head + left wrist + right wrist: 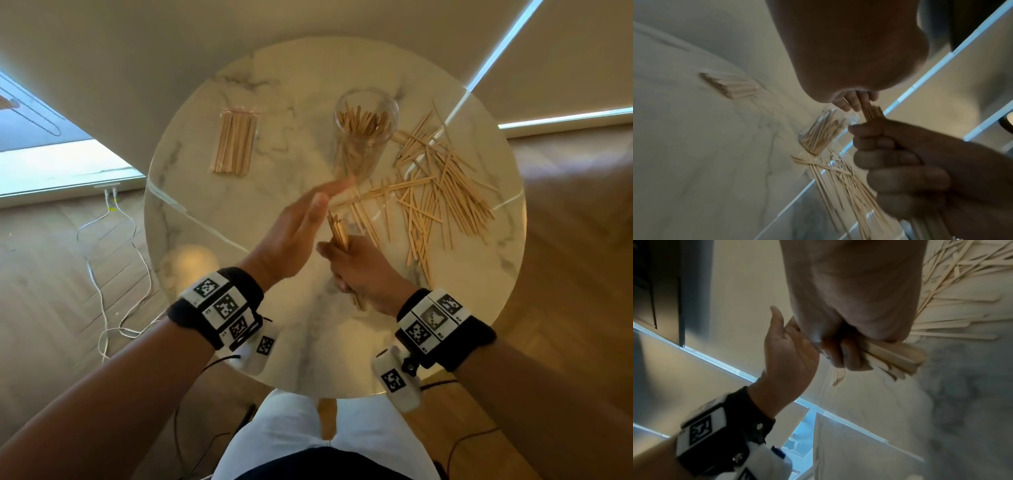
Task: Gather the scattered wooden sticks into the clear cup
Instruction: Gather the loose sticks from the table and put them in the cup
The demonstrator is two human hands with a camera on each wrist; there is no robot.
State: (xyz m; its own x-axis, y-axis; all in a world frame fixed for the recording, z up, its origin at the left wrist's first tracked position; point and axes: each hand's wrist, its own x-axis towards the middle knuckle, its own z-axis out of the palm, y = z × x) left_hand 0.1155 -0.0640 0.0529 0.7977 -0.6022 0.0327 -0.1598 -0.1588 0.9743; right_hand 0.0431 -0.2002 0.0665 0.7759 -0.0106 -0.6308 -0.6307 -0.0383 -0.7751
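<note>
Wooden sticks point(338, 233) stand bunched in my right hand point(363, 270), whose fingers are curled tight round them just below the table's centre. My left hand point(291, 236) is flat, fingers straight, its palm against the bundle's 9 o'clock side, squaring it I think.

My worry is the bundle's ragged lower ends: a loose squeeze or a hard tap from the flat palm could let sticks slide out and drop back onto the table point(219, 219). On the way to 12 o'clock, long ends could catch the rim of the cup point(363, 137) and tip it, since it is tall and narrow.

That clear cup, at 12 o'clock from my hands, already holds many sticks on end. A scattered heap point(442, 192) lies at 2 o'clock, just beside the cup, and a neat bundle point(234, 144) rests at 10 o'clock.
</note>
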